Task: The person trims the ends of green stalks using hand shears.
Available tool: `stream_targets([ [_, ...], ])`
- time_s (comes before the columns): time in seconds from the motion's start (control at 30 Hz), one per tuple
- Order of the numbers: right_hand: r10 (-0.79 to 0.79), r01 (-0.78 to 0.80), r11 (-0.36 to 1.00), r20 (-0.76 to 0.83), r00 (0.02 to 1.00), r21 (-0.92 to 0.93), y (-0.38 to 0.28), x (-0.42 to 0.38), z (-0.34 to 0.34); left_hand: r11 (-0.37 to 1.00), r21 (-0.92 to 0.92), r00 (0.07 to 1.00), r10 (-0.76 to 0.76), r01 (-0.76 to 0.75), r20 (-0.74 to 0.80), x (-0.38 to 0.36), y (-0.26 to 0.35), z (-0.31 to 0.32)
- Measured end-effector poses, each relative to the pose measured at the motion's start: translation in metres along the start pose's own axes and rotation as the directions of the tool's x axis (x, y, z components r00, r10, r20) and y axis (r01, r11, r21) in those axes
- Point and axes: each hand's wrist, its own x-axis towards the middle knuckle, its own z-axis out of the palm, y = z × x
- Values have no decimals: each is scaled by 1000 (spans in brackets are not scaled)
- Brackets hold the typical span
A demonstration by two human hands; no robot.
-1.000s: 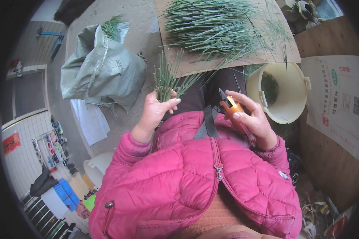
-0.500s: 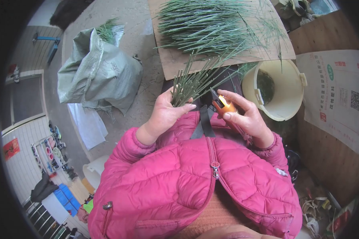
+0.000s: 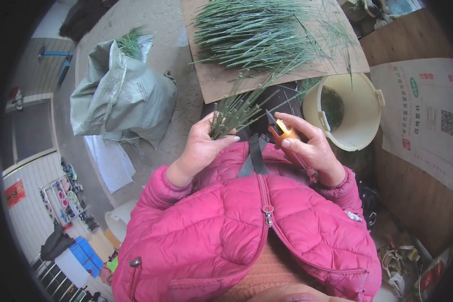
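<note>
My left hand (image 3: 199, 150) is closed around a bundle of thin green stems (image 3: 232, 113), with the thumb laid across their near ends. The stems fan away toward the cardboard. In my right hand (image 3: 314, 151) is a pair of orange-handled pruning shears (image 3: 285, 132), its dark pointed tip directed at the bundle, a small gap apart from it. Fingers hide part of the handles. Beyond both hands, a large heap of similar green stems (image 3: 251, 35) lies on a sheet of cardboard (image 3: 216, 83).
A cream bucket (image 3: 372, 118) with green bits inside stands tilted at right, beside a wooden panel (image 3: 412, 171) bearing a printed sack (image 3: 423, 110). On the left, a pale woven sack (image 3: 136, 95) holds more greenery. A white sheet (image 3: 110, 163) lies on the floor.
My left hand and its bundle have shifted slightly left, and the stems lean more to the right. My right hand keeps the shears in nearly the same place.
</note>
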Motion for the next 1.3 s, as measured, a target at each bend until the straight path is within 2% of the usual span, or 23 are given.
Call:
stream_targets([
  [0.1, 5, -2, 999, -54, 999, 43, 4, -2, -6, 990, -61, 991, -128, 126, -36, -2, 1, -8],
  [0.2, 12, 17, 975, -132, 991, 220, 10, -4, -8, 977, -74, 977, -206, 202, -49, -4, -1, -11],
  [0.3, 18, 13, 980, -154, 988, 199, 8, -5, -11, 979, -72, 981, -191, 189, -30, -5, 0, -11],
  [0.4, -20, 33, 996, -159, 987, 78, 11, -3, -12, 994, -46, 995, -98, 96, -31, -5, 0, -8],
  [0.5, -57, 69, 994, -135, 989, 89, 22, -1, -12, 983, -49, 983, -182, 180, -37, -3, -5, -12],
  [0.6, -29, 67, 963, -147, 989, 260, 25, -1, -9, 992, 93, 988, -72, 86, -139, 6, -20, -21],
  [0.7, 28, 36, 927, -163, 986, 372, 23, -1, -8, 987, 114, 975, -86, 111, -203, 15, -37, -28],
  [0.77, 39, 25, 935, -173, 984, 354, 21, -1, -7, 944, 326, 963, 140, -59, -229, 22, -62, -29],
  [0.83, 58, 2, 942, -169, 984, 337, 19, -1, -5, 859, 499, 952, 238, -114, -192, 25, -87, -29],
  [0.9, 75, -20, 949, -162, 984, 315, 16, -1, -5, 734, 664, 946, 298, -142, -127, 28, -105, -29],
  [1.0, 92, -38, 941, -147, 985, 336, 18, -1, -4, 704, 701, 942, 302, -116, -146, 24, -104, -32],
  [1.07, 21, 10, 981, -156, 988, 194, 28, -1, -7, 905, 424, 963, 101, 15, -249, 14, -95, -38],
  [1.1, 0, 25, 987, -154, 988, 158, 29, 0, -7, 936, 348, 963, 48, 50, -266, 8, -84, -40],
  [1.17, -4, 14, 994, -93, 996, 107, 23, 1, -6, 974, 110, 943, -161, 200, -292, -8, -51, -37],
  [1.2, -2, 10, 995, -75, 997, 95, 19, 2, -4, 970, 47, 932, -216, 239, -291, -15, -38, -36],
  [1.3, 36, -39, 994, 33, 999, 99, 5, 2, 1, 967, -123, 956, -240, 221, -167, -30, -11, -36],
])
